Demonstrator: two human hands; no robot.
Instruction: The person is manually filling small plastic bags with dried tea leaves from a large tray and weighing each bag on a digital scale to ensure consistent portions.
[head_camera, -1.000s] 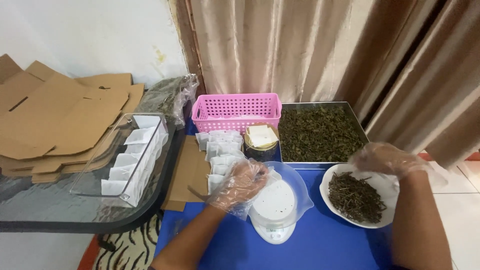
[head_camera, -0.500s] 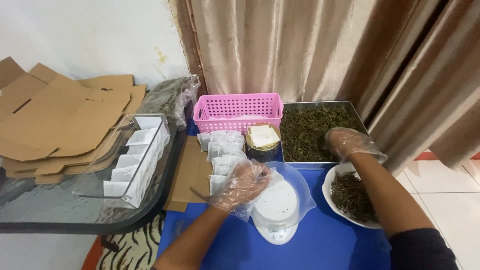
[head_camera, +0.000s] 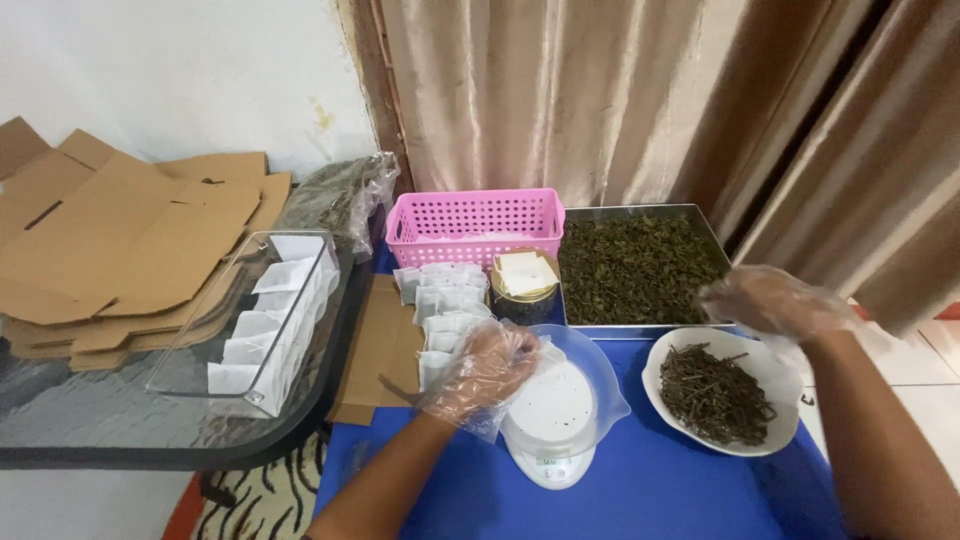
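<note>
My left hand (head_camera: 480, 375), in a thin clear plastic glove, rests with curled fingers at the left rim of a clear bowl (head_camera: 603, 365). The bowl sits on a small white scale (head_camera: 545, 462). Just left of that hand lies a pile of empty white tea bags (head_camera: 445, 295). My right hand (head_camera: 770, 305), also gloved and blurred, hovers over the near right corner of a metal tray of dried green leaves (head_camera: 640, 265). It is also above the far rim of a white plate (head_camera: 790, 432) holding dark stems. What either hand holds is unclear.
A pink basket (head_camera: 475, 215) and a gold-lidded jar (head_camera: 525, 282) stand behind the scale on the blue table (head_camera: 680, 495). To the left, a glass table (head_camera: 100, 425) carries a clear tray of white bags (head_camera: 270, 320), flattened cardboard (head_camera: 120, 240) and a plastic bag of leaves (head_camera: 340, 200).
My right hand went from beside the plate to over the leaf tray, then drew back right to the tray's corner. My left hand stayed at the bowl's rim.
</note>
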